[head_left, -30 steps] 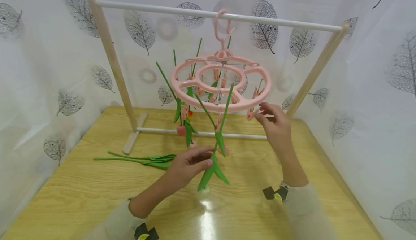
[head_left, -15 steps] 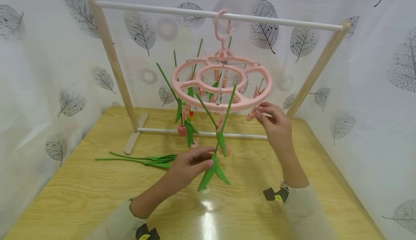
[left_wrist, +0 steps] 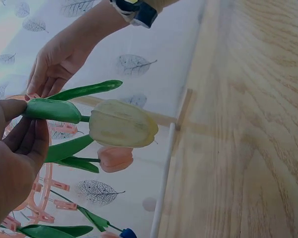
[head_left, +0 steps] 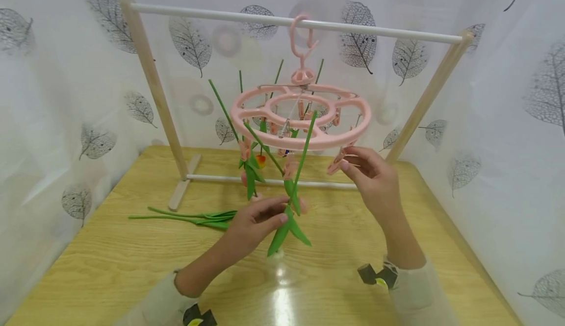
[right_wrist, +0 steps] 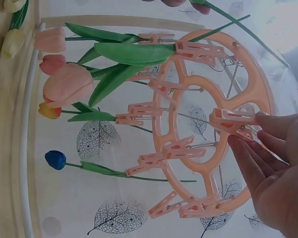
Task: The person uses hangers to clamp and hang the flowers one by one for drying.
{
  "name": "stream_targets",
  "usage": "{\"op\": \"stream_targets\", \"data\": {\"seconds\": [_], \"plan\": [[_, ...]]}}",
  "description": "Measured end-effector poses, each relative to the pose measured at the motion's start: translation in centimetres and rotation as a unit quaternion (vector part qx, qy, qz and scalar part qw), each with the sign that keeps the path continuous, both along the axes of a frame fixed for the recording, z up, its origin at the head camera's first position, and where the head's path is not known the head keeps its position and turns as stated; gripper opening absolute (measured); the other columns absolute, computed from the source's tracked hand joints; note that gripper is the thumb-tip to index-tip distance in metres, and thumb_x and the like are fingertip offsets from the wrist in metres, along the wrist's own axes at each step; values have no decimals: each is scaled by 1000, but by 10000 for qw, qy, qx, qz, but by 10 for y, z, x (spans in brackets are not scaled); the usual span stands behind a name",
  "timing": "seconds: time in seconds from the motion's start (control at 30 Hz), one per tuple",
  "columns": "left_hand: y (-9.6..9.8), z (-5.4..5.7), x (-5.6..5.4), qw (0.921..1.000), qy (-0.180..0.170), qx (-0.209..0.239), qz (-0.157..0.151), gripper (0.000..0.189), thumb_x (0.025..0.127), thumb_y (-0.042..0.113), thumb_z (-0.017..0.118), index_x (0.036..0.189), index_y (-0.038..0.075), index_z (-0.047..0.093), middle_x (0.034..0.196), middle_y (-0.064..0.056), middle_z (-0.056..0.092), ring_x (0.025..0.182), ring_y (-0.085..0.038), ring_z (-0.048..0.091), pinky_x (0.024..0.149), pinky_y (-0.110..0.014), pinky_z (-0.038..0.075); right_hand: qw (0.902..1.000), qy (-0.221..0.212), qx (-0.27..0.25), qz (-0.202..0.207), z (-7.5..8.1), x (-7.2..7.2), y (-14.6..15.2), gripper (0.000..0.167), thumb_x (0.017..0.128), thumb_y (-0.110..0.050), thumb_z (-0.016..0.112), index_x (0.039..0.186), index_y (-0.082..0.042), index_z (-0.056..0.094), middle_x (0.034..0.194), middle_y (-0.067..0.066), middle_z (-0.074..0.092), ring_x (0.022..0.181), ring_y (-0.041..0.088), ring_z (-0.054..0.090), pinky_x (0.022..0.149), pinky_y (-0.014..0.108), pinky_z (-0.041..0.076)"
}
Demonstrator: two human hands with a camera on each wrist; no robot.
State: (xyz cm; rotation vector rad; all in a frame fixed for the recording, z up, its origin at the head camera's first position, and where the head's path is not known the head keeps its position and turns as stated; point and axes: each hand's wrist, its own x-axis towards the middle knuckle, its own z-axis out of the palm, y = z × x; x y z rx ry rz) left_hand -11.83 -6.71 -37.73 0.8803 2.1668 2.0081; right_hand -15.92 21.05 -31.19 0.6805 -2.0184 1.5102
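My left hand [head_left: 253, 223] pinches an artificial cream tulip [left_wrist: 120, 124] just above its bloom, at the green leaves; its bloom points down and its stem rises in front of the hanger. A pink clothespin [right_wrist: 231, 120] is pinched at its handle end between the thumb and fingers of my right hand [head_left: 375, 176]. That clothespin hangs from the right front rim of a round pink clip hanger [head_left: 309, 143]. Other clothespins on the ring hold tulips upside down, among them a pink tulip [right_wrist: 68, 84] and a blue tulip [right_wrist: 55, 159].
The hanger hooks over the white top bar [head_left: 198, 13] of a wooden-legged rack [head_left: 152, 78]. Several tulips [head_left: 212, 216] lie on the wooden table [head_left: 110, 272], left of the rack's middle. Leaf-patterned sheeting [head_left: 499, 120] encloses the back and sides.
My right hand has drawn the clothespin slightly down and toward me, tilting it. The hanger ring has turned a little, its hanging tulips shifting with it. My left hand stays almost still.
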Motion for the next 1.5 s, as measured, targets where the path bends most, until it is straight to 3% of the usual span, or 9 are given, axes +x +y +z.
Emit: {"op": "stream_targets", "data": {"seconds": [0.13,0.3,0.67,1.0,1.27,1.5], "plan": [[0,1,-1,9999,89,-13,70,40,100,17,64,139,8,60,123,-14,68,109,-18,67,91,-29,58,9993,-79,-201,317,2,6,-4,37,91,9,68,127,4,65,112,7,71,105,12,72,88,23,58],[-1,4,0,9997,121,-106,210,38,101,17,64,138,11,61,122,-8,68,110,-18,66,91,-28,57,9983,-440,3,372,5,12,-7,43,91,9,68,133,3,63,115,5,66,109,9,70,88,24,58],[1,8,-9,9981,327,-91,505,39,100,20,65,139,17,61,119,-5,69,105,-18,66,85,-29,58,9928,-1018,16,624,2,16,-22,31,92,4,69,123,5,64,110,0,72,107,9,70,85,26,59],[7,12,-19,9962,509,-244,660,38,101,27,64,139,23,62,117,-1,69,105,-16,66,82,-30,59,9943,-878,-352,496,-2,17,-31,22,89,10,70,111,11,68,100,-8,75,94,10,72,81,26,60],[14,13,-25,9948,721,-241,681,38,101,27,64,138,20,63,116,-1,71,103,-15,67,83,-30,59,9892,-1007,-622,863,-3,19,-35,23,88,12,69,110,17,66,99,-5,75,93,11,73,83,29,60],[20,14,-29,9932,930,-103,695,37,100,22,65,137,18,64,114,-5,73,102,-14,68,83,-32,59,9893,-991,-568,902,-2,20,-35,23,90,9,69,111,16,65,100,-5,75,93,10,73,84,29,60]]}}
